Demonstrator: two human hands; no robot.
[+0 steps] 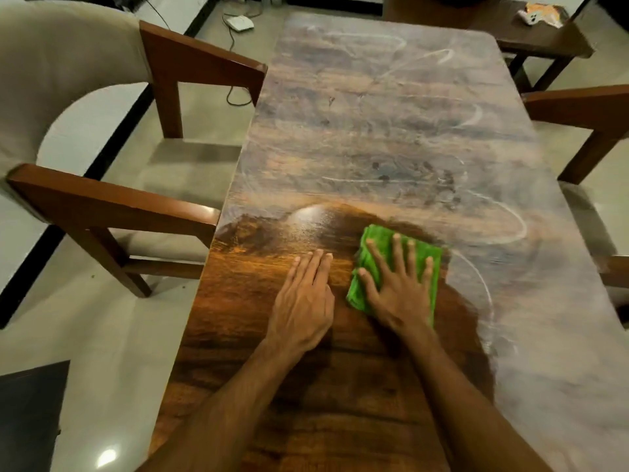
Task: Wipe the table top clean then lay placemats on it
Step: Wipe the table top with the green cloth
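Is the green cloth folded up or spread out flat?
Folded: the green cloth is a small thick pad with layered edges, under the flat right hand.

Warm, rather dim indoor light; a glare spot on the table (311, 216) (another on the floor (107, 457)). Frame edges bend and blur.

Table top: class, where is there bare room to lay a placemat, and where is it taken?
Bare: the whole far stretch beyond the cloth to the table's far edge, still dusty; the wiped strip between the left hand and the left edge; the dusty right side. Taken: the near middle, where the right hand presses the cloth.
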